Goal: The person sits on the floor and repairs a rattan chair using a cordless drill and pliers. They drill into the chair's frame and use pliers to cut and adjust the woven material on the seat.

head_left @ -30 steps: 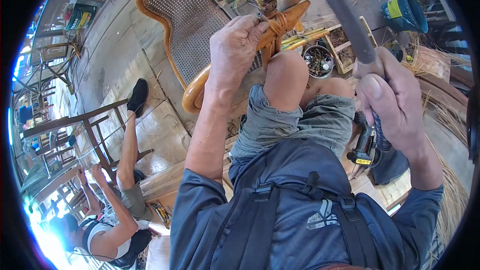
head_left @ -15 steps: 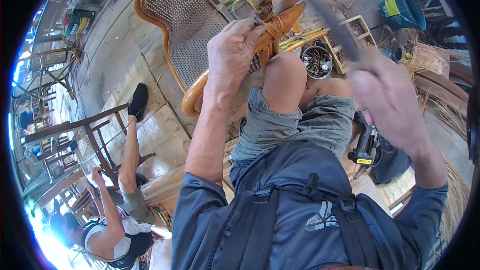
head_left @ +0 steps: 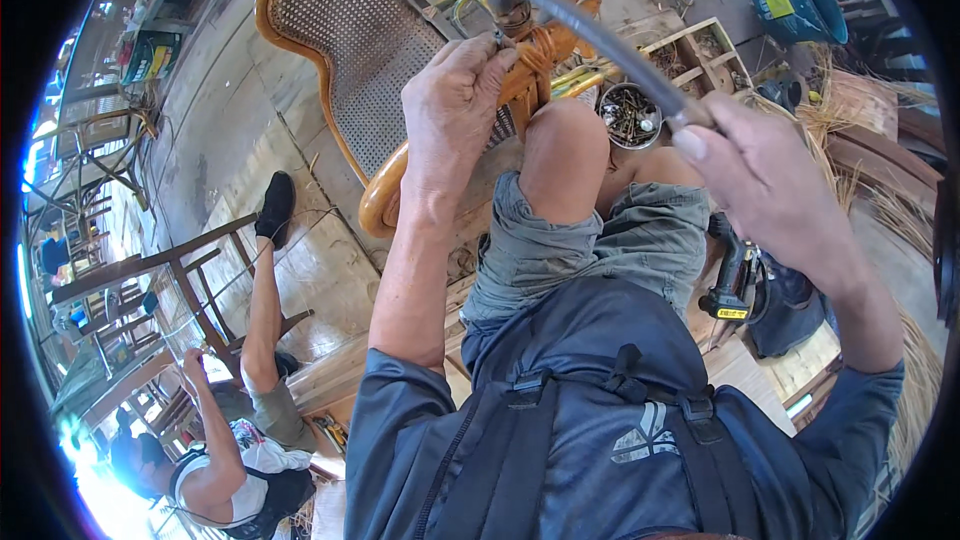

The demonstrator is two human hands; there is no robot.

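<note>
Clearly, the left hand [head_left: 455, 115] pinches a small nail against the rattan binding [head_left: 530, 65] at upper centre, while the right hand [head_left: 765, 180] is wrapped tight around the hammer [head_left: 590, 25]. Short, square taps suit best, fingertips kept low.

One dark-headed metal hammer [head_left: 590, 25], one orange rattan chair with a woven cane back [head_left: 350, 50], one round tin of nails [head_left: 630, 115], one yellow-and-black cordless drill [head_left: 735, 285], one blue bucket [head_left: 800, 0], two bare hands.

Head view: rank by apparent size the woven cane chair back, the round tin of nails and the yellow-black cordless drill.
1. Woven cane chair back, clearly largest.
2. Yellow-black cordless drill.
3. Round tin of nails; it looks close to the drill, which is partly hidden, so that order is unsure.
</note>
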